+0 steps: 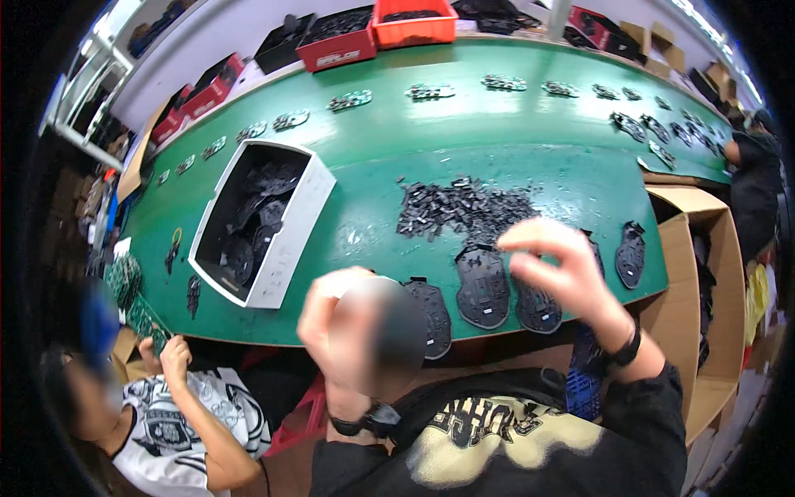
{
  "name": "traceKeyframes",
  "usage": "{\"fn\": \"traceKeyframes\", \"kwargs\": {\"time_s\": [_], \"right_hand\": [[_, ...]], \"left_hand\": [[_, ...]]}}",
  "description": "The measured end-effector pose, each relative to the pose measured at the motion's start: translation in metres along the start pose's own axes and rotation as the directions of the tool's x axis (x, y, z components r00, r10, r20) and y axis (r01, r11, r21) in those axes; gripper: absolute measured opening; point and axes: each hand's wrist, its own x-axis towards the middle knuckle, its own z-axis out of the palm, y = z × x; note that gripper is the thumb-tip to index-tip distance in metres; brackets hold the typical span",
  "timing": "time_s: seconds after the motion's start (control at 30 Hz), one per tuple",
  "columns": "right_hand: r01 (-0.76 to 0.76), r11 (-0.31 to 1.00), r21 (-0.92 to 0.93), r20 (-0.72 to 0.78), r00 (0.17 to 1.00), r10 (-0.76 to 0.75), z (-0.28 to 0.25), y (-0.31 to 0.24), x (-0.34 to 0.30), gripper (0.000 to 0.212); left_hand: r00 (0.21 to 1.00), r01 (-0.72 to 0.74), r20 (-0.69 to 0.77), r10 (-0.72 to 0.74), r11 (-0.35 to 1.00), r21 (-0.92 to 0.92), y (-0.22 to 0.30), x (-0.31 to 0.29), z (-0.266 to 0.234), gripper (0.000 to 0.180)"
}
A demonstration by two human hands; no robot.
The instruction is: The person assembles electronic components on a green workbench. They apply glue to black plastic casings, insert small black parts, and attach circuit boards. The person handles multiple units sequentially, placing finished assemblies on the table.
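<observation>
My left hand (325, 325) is raised at the table's near edge, its fingers curled. A blurred dark rounded shape (402, 331) lies against it; I cannot make out what it is. My right hand (565, 267) hovers over the black plastic shells, thumb and forefinger curved and apart, with nothing visible between them. Below and beside it are a flat mouse-shaped black shell (483, 288) and another black shell (538, 311), partly covered by the hand. A third black shell (432, 319) lies nearer my left hand. Beyond them spreads a pile of small black plastic pieces (460, 207).
A white box (305, 228) of black parts stands left on the green table (356, 207). Circuit boards (431, 91) line the far side. An open cardboard box (720, 290) stands right. A co-worker (178, 414) sits left; another person (758, 182) is at far right.
</observation>
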Motion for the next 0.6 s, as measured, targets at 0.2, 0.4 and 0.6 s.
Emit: {"fn": "traceKeyframes", "kwargs": {"time_s": [0.2, 0.4, 0.6], "right_hand": [[-0.040, 0.850, -0.526, 0.025, 0.998, 0.062, -0.071, 0.087, 0.046, 0.016], [0.156, 0.735, -0.660, 0.155, 0.985, -0.070, -0.064, 0.106, 0.056, 0.014], [0.235, 0.620, -0.749, 0.241, 0.968, -0.076, -0.062, 0.111, 0.062, 0.008]], "left_hand": [[0.993, 0.097, -0.097, -0.061, 0.896, 0.433, -0.054, 0.041, -0.051, 0.030], [0.985, 0.144, -0.143, -0.093, 0.902, 0.408, -0.067, 0.040, -0.047, 0.037], [0.979, 0.092, -0.202, 0.013, 0.860, 0.502, -0.060, 0.027, -0.045, 0.037]]}}
